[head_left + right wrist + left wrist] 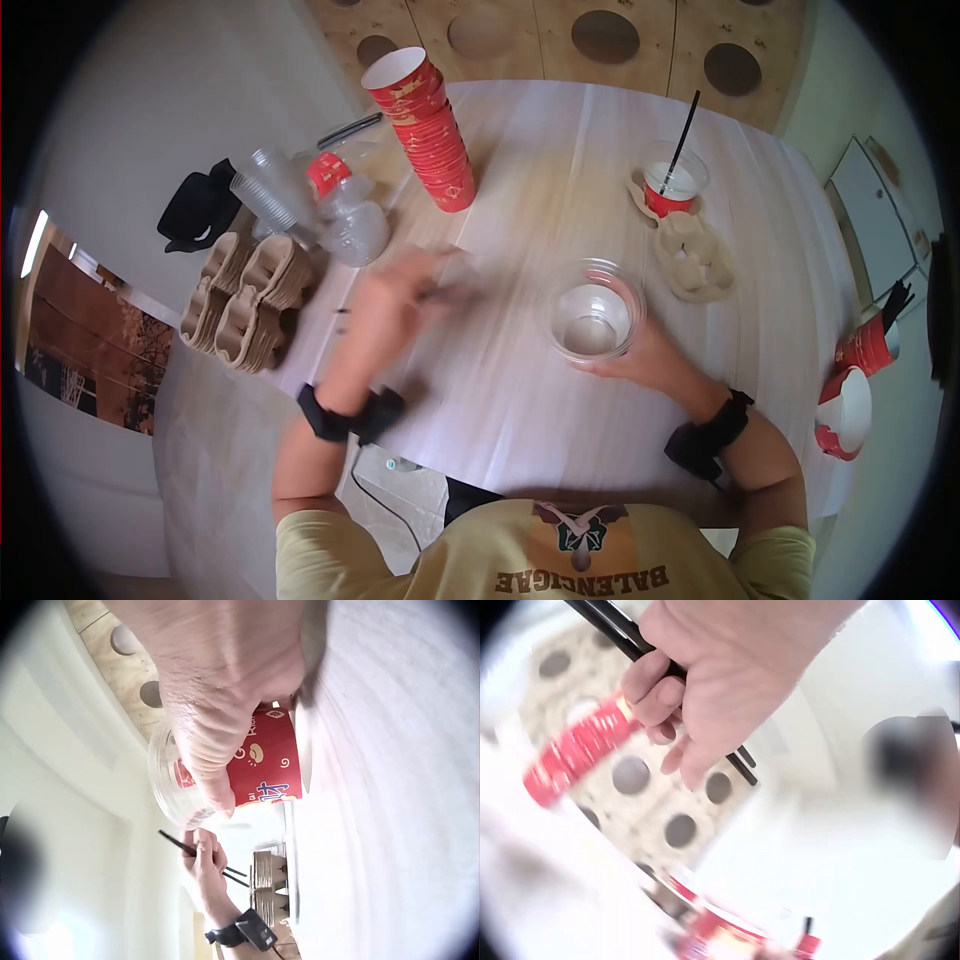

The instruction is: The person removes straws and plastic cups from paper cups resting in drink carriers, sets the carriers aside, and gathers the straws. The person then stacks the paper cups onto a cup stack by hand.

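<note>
In the head view my left hand (395, 290) is blurred above the left part of the table. The left wrist view shows its curled fingers gripping two thin black straws (611, 635), whose ends stick out on both sides of the fist. On the right, my right hand (655, 362) holds a clear plastic cup (575, 318) from its side, the open mouth facing up. Red printed paper (262, 765) wraps the lower part of this cup in the right wrist view, with the thumb across it and the base close over the tabletop.
A tall leaning stack of red paper cups (435, 150) stands at the back left, near clear plastic cups (270, 195) and stacked cardboard cup carriers (245, 310). At right, a carrier (700, 265) bears a cup with a straw (680, 140). Red cups (845, 410) sit by the right edge.
</note>
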The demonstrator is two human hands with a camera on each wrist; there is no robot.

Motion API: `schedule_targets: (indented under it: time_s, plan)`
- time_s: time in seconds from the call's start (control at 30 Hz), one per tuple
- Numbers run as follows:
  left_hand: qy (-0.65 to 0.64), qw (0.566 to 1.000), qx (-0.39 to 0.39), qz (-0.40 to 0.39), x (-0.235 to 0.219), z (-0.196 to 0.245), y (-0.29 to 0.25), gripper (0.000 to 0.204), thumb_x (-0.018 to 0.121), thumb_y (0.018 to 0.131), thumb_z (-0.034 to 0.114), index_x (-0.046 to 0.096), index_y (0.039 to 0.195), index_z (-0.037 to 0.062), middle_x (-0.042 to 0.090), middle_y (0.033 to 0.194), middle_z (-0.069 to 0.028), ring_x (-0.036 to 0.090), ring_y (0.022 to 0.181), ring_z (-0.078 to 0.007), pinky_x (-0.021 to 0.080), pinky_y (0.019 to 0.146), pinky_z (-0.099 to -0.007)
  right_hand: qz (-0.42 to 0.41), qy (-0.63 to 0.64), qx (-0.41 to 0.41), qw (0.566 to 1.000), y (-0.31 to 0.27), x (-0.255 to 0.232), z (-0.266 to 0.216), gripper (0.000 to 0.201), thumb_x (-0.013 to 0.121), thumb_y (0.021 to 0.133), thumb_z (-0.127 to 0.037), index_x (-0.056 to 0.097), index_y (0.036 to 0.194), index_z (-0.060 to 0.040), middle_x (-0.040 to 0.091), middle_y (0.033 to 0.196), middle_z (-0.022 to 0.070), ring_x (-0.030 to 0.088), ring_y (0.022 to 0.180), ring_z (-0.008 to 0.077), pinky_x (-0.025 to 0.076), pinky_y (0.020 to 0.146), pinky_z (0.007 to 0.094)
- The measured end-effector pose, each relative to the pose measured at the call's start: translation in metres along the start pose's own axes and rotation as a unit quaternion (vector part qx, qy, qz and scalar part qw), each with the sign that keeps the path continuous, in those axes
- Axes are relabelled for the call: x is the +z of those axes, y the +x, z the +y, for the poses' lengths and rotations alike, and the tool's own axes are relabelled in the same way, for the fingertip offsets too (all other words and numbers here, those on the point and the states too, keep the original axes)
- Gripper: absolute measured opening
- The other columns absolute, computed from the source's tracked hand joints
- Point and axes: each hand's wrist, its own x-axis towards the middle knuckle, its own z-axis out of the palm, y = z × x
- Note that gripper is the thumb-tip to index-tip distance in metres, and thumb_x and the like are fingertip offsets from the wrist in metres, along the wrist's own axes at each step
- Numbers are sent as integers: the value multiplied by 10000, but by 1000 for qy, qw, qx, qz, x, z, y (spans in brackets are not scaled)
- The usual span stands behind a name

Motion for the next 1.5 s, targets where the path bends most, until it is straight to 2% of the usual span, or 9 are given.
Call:
schedule_targets:
  time_s: [0.1, 0.27, 0.4, 0.63, 0.83, 1.03, 1.33, 1.43, 1.5]
  plan:
    - [71, 981, 135, -121, 30, 52, -16, 529, 659, 614, 26, 569, 1125, 126, 553, 787, -51, 578, 607, -244, 463, 505, -323, -12, 55, -11, 998, 0, 2, 9, 880, 802, 569, -116, 322, 1304, -60, 363, 1298, 88, 359, 1215, 193, 301, 1014, 336]
    - [172, 951, 253, -54, 53, 48, -17, 108, 595, 651, 100, 542, 743, 82, 468, 666, -36, 547, 485, -151, 403, 377, -297, -22, 34, 21, 999, 0, 7, 4, 921, 789, 509, -40, 324, 1304, -68, 368, 1291, 78, 366, 1201, 187, 302, 1009, 332]
    - [170, 947, 268, -44, 38, 56, -21, 106, 590, 657, 96, 535, 747, 85, 458, 662, -30, 540, 480, -139, 397, 371, -287, -57, 50, 1, 997, -2, 3, 13, 866, 772, 567, -45, 319, 1305, -47, 397, 1268, 91, 372, 1202, 190, 299, 1011, 332]
    - [250, 950, 186, 36, -42, 57, -35, 280, 582, 645, 89, 608, 923, 108, 422, 611, -10, 484, 443, -134, 376, 374, -281, -55, 142, 83, 985, -5, 8, 13, 860, 767, 618, -88, 286, 1329, -37, 373, 1292, 113, 355, 1217, 197, 288, 1013, 330]
    - [430, 829, 54, 353, -128, -1, -15, 211, 602, 731, 11, 647, 906, 121, 612, 768, -49, 600, 649, -248, 478, 562, -325, -34, 129, 60, 989, -5, 8, 13, 898, 770, 619, -74, 256, 1354, -56, 359, 1282, 118, 348, 1211, 196, 304, 1001, 333]
    - [581, 746, -119, 304, -195, -110, 36, 174, 561, 793, 177, 633, 951, 163, 637, 852, -53, 624, 707, -285, 495, 579, -362, -39, 125, 63, 989, -4, 5, 3, 945, 767, 619, -65, 209, 1381, -76, 378, 1233, 115, 392, 1164, 194, 330, 982, 332]
    - [504, 813, -142, 254, -172, -140, 42, 230, 609, 800, 273, 633, 998, 159, 648, 826, -107, 628, 760, -322, 508, 646, -403, -24, 142, 77, 987, -3, 9, 3, 966, 761, 632, -55, 178, 1400, -106, 395, 1206, 113, 422, 1133, 190, 367, 951, 323]
    - [350, 896, -177, 209, -126, -74, 40, 282, 632, 792, 221, 618, 1062, 139, 649, 896, -115, 634, 789, -303, 491, 665, -373, -16, 134, 84, 987, -2, 9, 1, 950, 749, 652, -36, 172, 1403, -107, 398, 1205, 106, 425, 1124, 187, 381, 935, 322]
    - [122, 990, -43, 59, -75, -26, 23, 301, 632, 779, 81, 597, 1076, 52, 640, 916, -140, 622, 721, -184, 489, 687, -312, -31, 70, 19, 997, -2, 10, 3, 950, 734, 670, -11, 150, 1411, -119, 393, 1215, 103, 433, 1103, 173, 415, 905, 310]
